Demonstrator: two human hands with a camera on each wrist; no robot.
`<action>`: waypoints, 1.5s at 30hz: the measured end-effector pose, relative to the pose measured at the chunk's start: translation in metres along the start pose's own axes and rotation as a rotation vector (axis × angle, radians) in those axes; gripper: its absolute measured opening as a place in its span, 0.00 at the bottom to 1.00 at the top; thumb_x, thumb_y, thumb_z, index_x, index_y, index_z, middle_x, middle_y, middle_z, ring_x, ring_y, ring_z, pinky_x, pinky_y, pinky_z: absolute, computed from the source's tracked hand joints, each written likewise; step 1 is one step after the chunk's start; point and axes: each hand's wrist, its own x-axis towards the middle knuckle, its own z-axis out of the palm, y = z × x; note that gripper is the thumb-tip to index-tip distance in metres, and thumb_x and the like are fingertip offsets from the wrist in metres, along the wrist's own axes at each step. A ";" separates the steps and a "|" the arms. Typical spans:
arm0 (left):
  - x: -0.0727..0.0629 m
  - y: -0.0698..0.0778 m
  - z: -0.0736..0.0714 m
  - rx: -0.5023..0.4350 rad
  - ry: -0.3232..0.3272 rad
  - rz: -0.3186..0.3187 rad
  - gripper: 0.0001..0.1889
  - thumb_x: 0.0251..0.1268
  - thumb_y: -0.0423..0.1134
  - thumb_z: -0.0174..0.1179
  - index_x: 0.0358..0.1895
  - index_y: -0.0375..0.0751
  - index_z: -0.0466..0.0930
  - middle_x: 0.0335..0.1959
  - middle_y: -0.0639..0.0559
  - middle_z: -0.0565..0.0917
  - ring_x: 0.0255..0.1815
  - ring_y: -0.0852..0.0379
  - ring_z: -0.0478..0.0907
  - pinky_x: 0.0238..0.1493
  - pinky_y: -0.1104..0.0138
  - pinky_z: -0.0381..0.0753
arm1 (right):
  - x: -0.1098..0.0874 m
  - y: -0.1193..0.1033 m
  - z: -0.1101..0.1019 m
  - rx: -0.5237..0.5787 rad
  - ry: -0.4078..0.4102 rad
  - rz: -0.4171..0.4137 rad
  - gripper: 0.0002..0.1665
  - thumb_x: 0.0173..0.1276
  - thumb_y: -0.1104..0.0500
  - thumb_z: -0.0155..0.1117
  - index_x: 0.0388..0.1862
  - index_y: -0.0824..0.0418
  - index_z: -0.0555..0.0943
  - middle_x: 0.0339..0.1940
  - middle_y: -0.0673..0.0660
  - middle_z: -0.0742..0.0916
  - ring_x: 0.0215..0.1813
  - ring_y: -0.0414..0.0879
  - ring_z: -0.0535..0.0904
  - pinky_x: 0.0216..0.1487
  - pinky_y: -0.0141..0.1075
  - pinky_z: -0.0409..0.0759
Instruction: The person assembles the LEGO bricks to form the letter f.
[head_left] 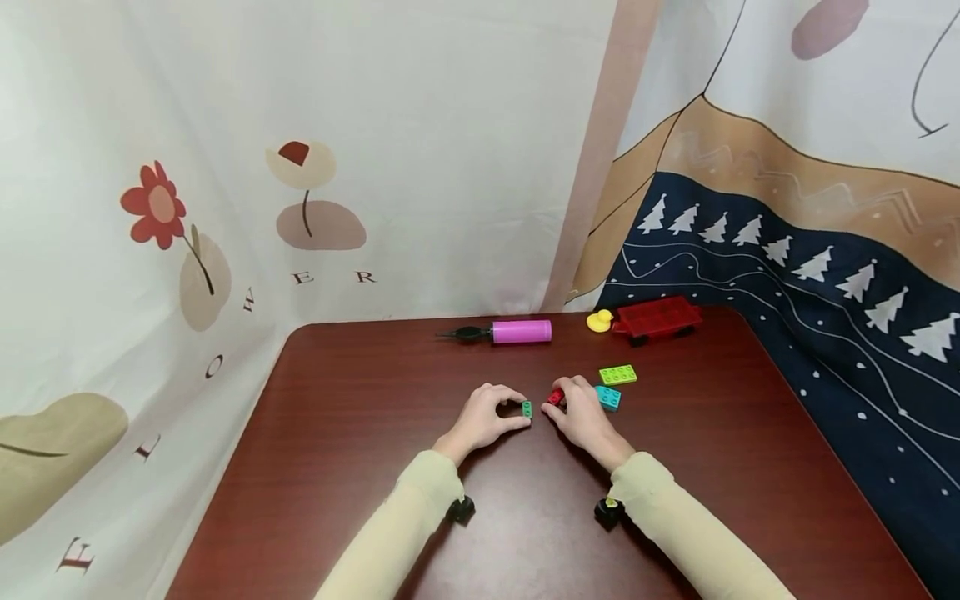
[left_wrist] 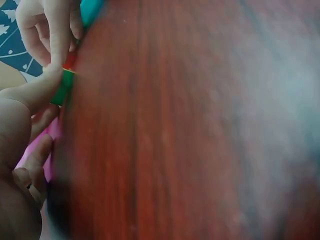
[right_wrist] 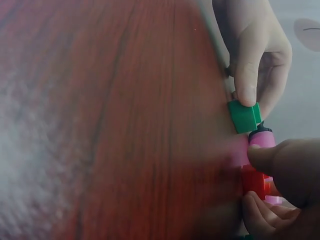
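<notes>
My left hand (head_left: 480, 418) pinches a small green toy brick (head_left: 527, 409) between thumb and finger, just above or on the table. Facing it, my right hand (head_left: 587, 417) grips a red toy brick (head_left: 555, 397). A short gap separates the two bricks in the head view. The right wrist view shows the green brick (right_wrist: 244, 117) under the left thumb and the red brick (right_wrist: 253, 181) between the right thumb and fingers. Right beside my right hand lies a turquoise brick (head_left: 610, 398), partly hidden by it. Behind that is a lime green brick (head_left: 618, 375).
A purple hand pump (head_left: 522, 332) with a black nozzle lies along the back of the brown table (head_left: 360, 392). At the back right, a yellow rubber duck (head_left: 599, 321) stands next to a red toy cart (head_left: 658, 319). Printed curtains (head_left: 465, 167) hang behind the table.
</notes>
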 end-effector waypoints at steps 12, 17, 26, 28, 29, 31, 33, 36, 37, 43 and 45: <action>0.001 -0.005 0.005 -0.109 0.050 0.007 0.17 0.59 0.48 0.80 0.50 0.53 0.89 0.43 0.62 0.90 0.43 0.60 0.77 0.49 0.64 0.76 | 0.004 0.009 -0.008 0.133 -0.075 0.019 0.22 0.67 0.59 0.79 0.56 0.66 0.85 0.45 0.59 0.87 0.44 0.49 0.86 0.48 0.45 0.86; 0.002 -0.007 0.004 -0.105 0.040 0.002 0.17 0.59 0.47 0.80 0.50 0.52 0.90 0.43 0.62 0.90 0.44 0.60 0.78 0.51 0.63 0.76 | 0.007 0.008 -0.013 0.227 -0.096 -0.021 0.23 0.67 0.59 0.78 0.60 0.62 0.85 0.49 0.57 0.88 0.42 0.45 0.88 0.47 0.43 0.86; 0.003 -0.008 0.005 -0.095 0.053 -0.007 0.17 0.59 0.48 0.80 0.50 0.52 0.90 0.43 0.61 0.90 0.43 0.60 0.77 0.49 0.64 0.76 | 0.007 0.002 -0.012 0.330 -0.140 -0.057 0.23 0.66 0.59 0.79 0.58 0.61 0.85 0.45 0.54 0.91 0.40 0.43 0.87 0.44 0.38 0.86; 0.003 -0.008 0.005 -0.099 0.054 -0.010 0.17 0.58 0.48 0.80 0.50 0.53 0.90 0.44 0.61 0.90 0.44 0.60 0.77 0.49 0.65 0.76 | 0.007 0.001 -0.011 0.335 -0.153 -0.055 0.21 0.66 0.59 0.80 0.56 0.60 0.85 0.44 0.53 0.91 0.40 0.42 0.87 0.44 0.38 0.86; 0.002 -0.008 0.006 -0.102 0.057 -0.012 0.17 0.58 0.48 0.80 0.50 0.53 0.90 0.43 0.61 0.90 0.43 0.60 0.77 0.49 0.65 0.75 | 0.006 0.000 -0.010 0.338 -0.160 -0.053 0.21 0.66 0.58 0.80 0.56 0.59 0.85 0.44 0.53 0.90 0.41 0.43 0.87 0.44 0.38 0.86; 0.002 -0.008 0.006 -0.105 0.060 -0.020 0.17 0.58 0.48 0.80 0.50 0.53 0.90 0.44 0.61 0.90 0.43 0.60 0.77 0.49 0.64 0.75 | 0.006 -0.001 -0.010 0.342 -0.168 -0.054 0.20 0.66 0.58 0.80 0.55 0.59 0.85 0.45 0.52 0.90 0.42 0.43 0.87 0.45 0.39 0.86; 0.003 -0.009 0.007 -0.107 0.061 -0.030 0.18 0.58 0.48 0.80 0.50 0.53 0.90 0.44 0.61 0.89 0.43 0.61 0.76 0.48 0.65 0.74 | 0.006 -0.002 -0.009 0.346 -0.174 -0.049 0.20 0.66 0.58 0.80 0.54 0.58 0.85 0.45 0.52 0.90 0.43 0.43 0.86 0.45 0.39 0.85; 0.003 -0.009 0.008 -0.099 0.065 -0.036 0.17 0.58 0.49 0.80 0.50 0.53 0.91 0.43 0.61 0.89 0.43 0.61 0.75 0.48 0.65 0.74 | 0.007 -0.002 -0.006 0.345 -0.176 -0.050 0.19 0.66 0.58 0.79 0.54 0.57 0.85 0.46 0.51 0.90 0.43 0.42 0.86 0.46 0.38 0.85; 0.003 -0.009 0.008 -0.096 0.067 -0.035 0.17 0.58 0.49 0.80 0.50 0.53 0.91 0.43 0.61 0.89 0.43 0.61 0.75 0.48 0.65 0.74 | 0.007 -0.002 -0.005 0.345 -0.175 -0.055 0.19 0.66 0.58 0.80 0.54 0.57 0.85 0.46 0.51 0.90 0.43 0.42 0.86 0.46 0.38 0.85; 0.002 -0.006 0.008 -0.093 0.064 -0.043 0.17 0.58 0.50 0.80 0.50 0.53 0.91 0.44 0.61 0.89 0.42 0.61 0.75 0.47 0.65 0.73 | 0.006 -0.002 0.000 0.313 -0.165 -0.115 0.18 0.65 0.60 0.80 0.52 0.57 0.86 0.46 0.51 0.90 0.42 0.42 0.86 0.43 0.35 0.85; 0.002 -0.006 0.007 -0.094 0.064 -0.050 0.18 0.58 0.50 0.80 0.50 0.53 0.91 0.44 0.61 0.89 0.42 0.61 0.75 0.47 0.65 0.73 | 0.006 -0.002 0.000 0.305 -0.159 -0.134 0.17 0.65 0.60 0.80 0.52 0.57 0.86 0.45 0.51 0.90 0.42 0.42 0.86 0.43 0.35 0.85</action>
